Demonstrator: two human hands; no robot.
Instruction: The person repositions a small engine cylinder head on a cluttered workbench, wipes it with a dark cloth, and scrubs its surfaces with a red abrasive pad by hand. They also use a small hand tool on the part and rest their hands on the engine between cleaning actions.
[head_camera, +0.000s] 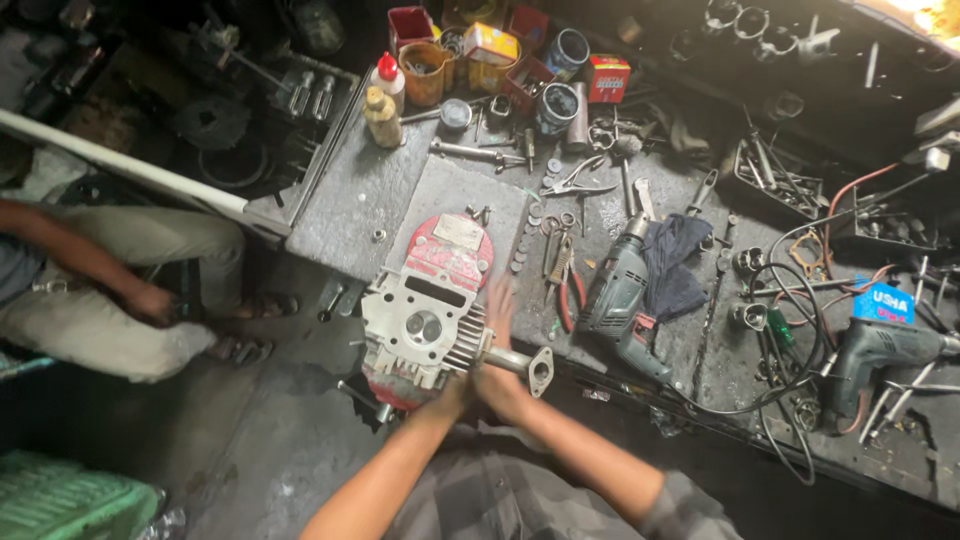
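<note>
Resting on the bench, a finned grey cylinder head (425, 325), both hands' fingers blurred, grip unclear.

both hands (490, 365) meet, right fingers extended

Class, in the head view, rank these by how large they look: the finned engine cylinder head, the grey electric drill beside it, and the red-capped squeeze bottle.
Largest to smallest:
1. Finned engine cylinder head
2. Grey electric drill
3. Red-capped squeeze bottle, though it lies farther from the camera
</note>
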